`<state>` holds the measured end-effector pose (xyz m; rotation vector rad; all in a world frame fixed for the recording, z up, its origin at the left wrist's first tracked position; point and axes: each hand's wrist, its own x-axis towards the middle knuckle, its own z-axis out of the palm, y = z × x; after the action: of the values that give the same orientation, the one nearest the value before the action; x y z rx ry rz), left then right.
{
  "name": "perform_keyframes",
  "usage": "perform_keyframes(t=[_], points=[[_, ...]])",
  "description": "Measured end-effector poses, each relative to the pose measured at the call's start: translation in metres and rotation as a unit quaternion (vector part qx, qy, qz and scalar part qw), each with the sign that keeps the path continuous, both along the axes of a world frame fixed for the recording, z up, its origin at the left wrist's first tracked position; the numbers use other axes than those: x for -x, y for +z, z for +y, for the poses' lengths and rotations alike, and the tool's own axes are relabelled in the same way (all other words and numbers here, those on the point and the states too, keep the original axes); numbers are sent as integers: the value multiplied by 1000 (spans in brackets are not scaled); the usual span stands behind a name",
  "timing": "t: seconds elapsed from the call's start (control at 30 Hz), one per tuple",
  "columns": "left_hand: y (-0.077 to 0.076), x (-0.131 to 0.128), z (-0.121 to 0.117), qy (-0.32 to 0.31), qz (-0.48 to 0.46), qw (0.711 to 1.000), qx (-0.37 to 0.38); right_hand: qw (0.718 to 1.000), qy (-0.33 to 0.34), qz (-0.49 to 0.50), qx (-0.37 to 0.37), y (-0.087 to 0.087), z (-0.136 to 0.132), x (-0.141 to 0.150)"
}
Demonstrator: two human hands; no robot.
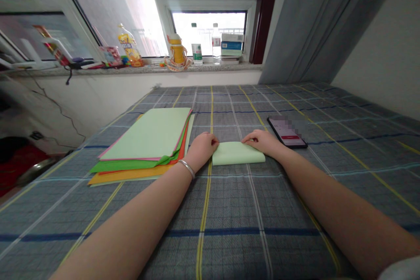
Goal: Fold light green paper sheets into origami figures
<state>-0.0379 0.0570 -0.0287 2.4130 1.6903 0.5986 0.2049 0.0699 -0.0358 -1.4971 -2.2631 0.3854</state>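
Note:
A folded sheet of pale green paper (238, 155) lies flat on the plaid cloth, its long side facing me. My left hand (204, 146), with a silver bangle on the wrist, pinches the paper's far left corner, fingers closed. At the far edge, right of the middle, my right hand (260, 141) presses the paper with thumb and fingertips together. Left of my hands rests a stack of coloured paper (147, 133), pale green on top, with pink, green, red and orange edges showing below.
A phone (288, 133) lies beyond my right forearm. The plaid cloth (229, 227) spreads under everything. Along the windowsill (210, 66) stand an orange drink bottle (129, 46), a yellow cup (177, 52), clear bottles (215, 41) and boxes (232, 45). A grey curtain (305, 22) hangs at the right.

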Motion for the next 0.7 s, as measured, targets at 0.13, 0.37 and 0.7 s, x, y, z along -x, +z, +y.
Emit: perform_keyframes(t=[0.13, 0.37, 0.7], points=[[1, -1, -1, -6, 8, 1000, -3, 999, 2, -14, 52, 7, -2, 0], [1, -2, -2, -11, 13, 1000, -9, 998, -11, -41, 52, 17, -13, 3], [1, -4, -2, -12, 18, 1000, -19, 988, -85, -129, -18, 20, -30, 27]])
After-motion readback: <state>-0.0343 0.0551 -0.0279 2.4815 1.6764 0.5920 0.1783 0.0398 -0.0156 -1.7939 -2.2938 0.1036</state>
